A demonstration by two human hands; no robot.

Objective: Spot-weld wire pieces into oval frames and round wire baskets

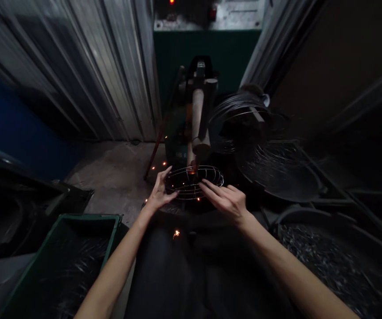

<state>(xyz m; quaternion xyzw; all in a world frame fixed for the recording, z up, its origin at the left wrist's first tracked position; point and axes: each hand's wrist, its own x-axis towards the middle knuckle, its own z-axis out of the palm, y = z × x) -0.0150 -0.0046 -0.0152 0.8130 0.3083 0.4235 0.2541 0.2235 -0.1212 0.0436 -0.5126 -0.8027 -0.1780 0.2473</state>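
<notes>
A round wire guard [194,181] made of rings and spokes lies flat under the copper electrode arm of a green spot-welding machine [198,115]. My left hand [160,191] grips the guard's left rim with fingers spread. My right hand [226,200] rests on its near right rim, fingers extended over the wires. Orange sparks scatter around the weld point and one falls toward my lap.
A green bin [61,257] of thin wire pieces sits at the lower left. Stacked wire guards [244,119] and a dark tray [284,177] stand to the right. Another container of wire bits [327,257] is at the lower right. Corrugated metal sheeting [87,66] rises behind.
</notes>
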